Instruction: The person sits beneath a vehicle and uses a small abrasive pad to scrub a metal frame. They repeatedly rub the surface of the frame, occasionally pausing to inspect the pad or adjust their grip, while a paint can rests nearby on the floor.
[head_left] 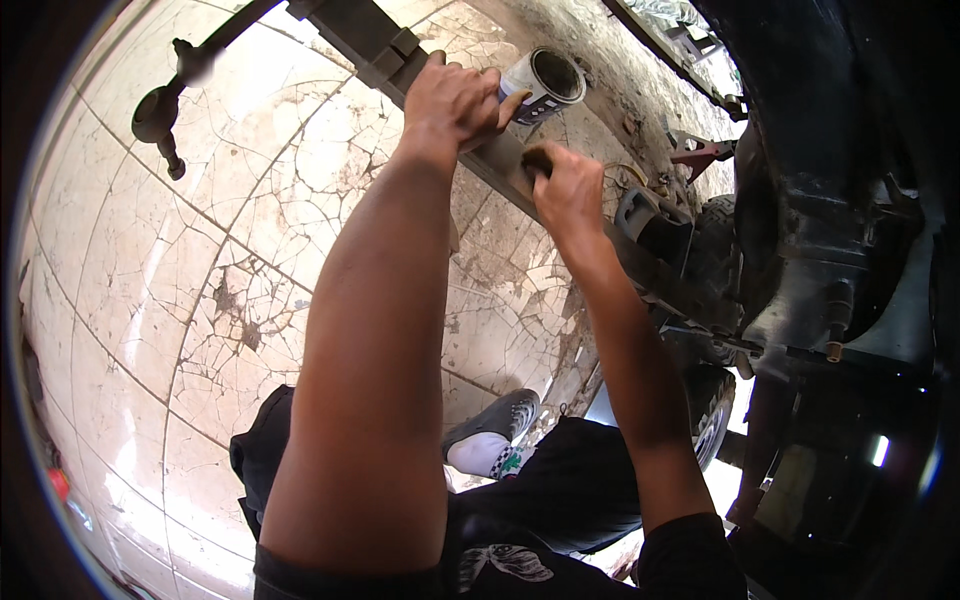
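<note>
A long grey metal beam (497, 168) runs diagonally from the upper left toward the vehicle on the right. My left hand (455, 100) lies over its upper part, fingers curled on it, the thumb stretched out in front of a can. That open-topped can (545, 85), white with a dark blue label and stained inside, stands just right of the hand. Lower along the beam, my right hand (570, 190) is closed with a small dark piece (538, 158) pinched at its fingertips, against the beam's surface. What the piece is, I cannot make out.
A dark rod with a ball joint (157, 112) sticks out at the upper left above cracked floor tiles (240, 190). Dark vehicle parts (820, 230) fill the right side. Near them are a reddish stand (700, 152) and a grey handled case (650, 215). My shoe (495, 418) shows below.
</note>
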